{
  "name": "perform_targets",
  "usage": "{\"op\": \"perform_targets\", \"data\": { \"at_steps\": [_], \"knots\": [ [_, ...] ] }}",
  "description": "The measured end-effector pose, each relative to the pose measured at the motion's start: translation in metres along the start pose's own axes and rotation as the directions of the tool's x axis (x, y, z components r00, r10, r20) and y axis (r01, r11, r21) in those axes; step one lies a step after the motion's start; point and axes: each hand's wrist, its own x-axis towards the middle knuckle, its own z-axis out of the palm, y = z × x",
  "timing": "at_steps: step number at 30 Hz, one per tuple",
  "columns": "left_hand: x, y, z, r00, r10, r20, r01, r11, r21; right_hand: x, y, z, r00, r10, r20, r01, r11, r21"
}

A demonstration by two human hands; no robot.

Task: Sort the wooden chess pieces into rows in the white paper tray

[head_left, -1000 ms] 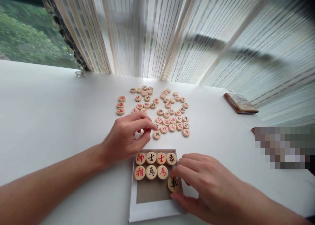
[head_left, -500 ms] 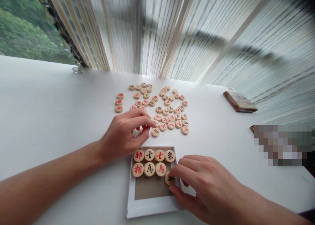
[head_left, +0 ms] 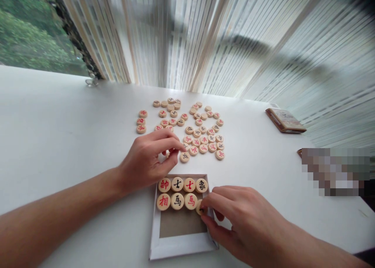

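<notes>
A shallow white box [head_left: 175, 248] with a brown bottom holds two rows of round wooden Chinese chess pieces, marked in red or black characters. At the right end of its second row, my right hand [head_left: 243, 221] pinches a chess piece [head_left: 199, 208] between thumb and fingers; the fingers partly cover its black mark. Behind the box, my left hand [head_left: 155, 152] hovers with curled fingers and a gap between thumb and index. Its index fingertip reaches a chess piece [head_left: 184, 147] in the loose group, just behind a black-marked piece [head_left: 184, 157].
Many more loose chess pieces [head_left: 204, 139] lie on the white table [head_left: 73, 143], some face down. To the right are a brown flat box [head_left: 285, 120] and a blurred-out object [head_left: 331, 172]. A striped curtain [head_left: 199, 37] hangs along the far edge.
My right hand has pushed its chess piece slightly away from me, up beside the red-marked piece in the second row. The left hand has barely moved.
</notes>
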Motion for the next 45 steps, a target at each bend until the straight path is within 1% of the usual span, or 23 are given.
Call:
{"op": "perform_targets", "data": {
  "at_steps": [6, 18, 30, 34, 37, 39, 42, 44, 45],
  "knots": [
    [-0.001, 0.000, 0.000, 1.000, -0.002, 0.000, 0.002, 1.000, 0.012, 0.001, 0.000, 0.001, 1.000, 0.030, -0.005, -0.030, 1.000, 0.004],
    [0.000, 0.000, 0.000, 1.000, -0.002, 0.004, 0.002, 1.000, 0.021, 0.002, 0.000, 0.002, 0.998, 0.022, -0.051, -0.023, 1.000, -0.008],
    [0.000, 0.000, 0.001, 1.000, -0.001, 0.006, 0.001, 1.000, 0.024, 0.002, 0.000, 0.004, 0.998, 0.018, -0.067, -0.020, 1.000, -0.022],
    [0.000, 0.000, 0.000, 1.000, 0.004, 0.008, -0.004, 1.000, 0.022, 0.001, 0.000, 0.001, 0.997, 0.002, -0.077, -0.002, 1.000, -0.008],
    [0.000, 0.001, 0.000, 1.000, 0.004, 0.006, -0.004, 1.000, 0.023, 0.002, -0.002, -0.005, 0.990, -0.012, -0.142, 0.015, 1.000, 0.021],
    [0.000, 0.001, 0.000, 1.000, -0.003, 0.002, 0.003, 1.000, 0.020, 0.005, -0.002, -0.010, 0.972, -0.015, -0.233, 0.024, 0.999, 0.035],
    [0.001, 0.002, -0.001, 1.000, -0.020, -0.006, 0.020, 1.000, 0.016, 0.013, 0.004, -0.016, 0.913, -0.001, -0.407, 0.014, 0.999, 0.031],
    [0.001, 0.003, -0.001, 0.999, -0.035, -0.008, 0.035, 0.999, 0.017, 0.019, 0.014, -0.017, 0.865, 0.038, -0.500, -0.018, 0.999, 0.045],
    [0.001, 0.003, -0.002, 0.999, -0.042, -0.010, 0.042, 0.999, 0.018, 0.022, 0.020, -0.017, 0.843, 0.077, -0.533, -0.044, 0.996, 0.074]
  ]
}}
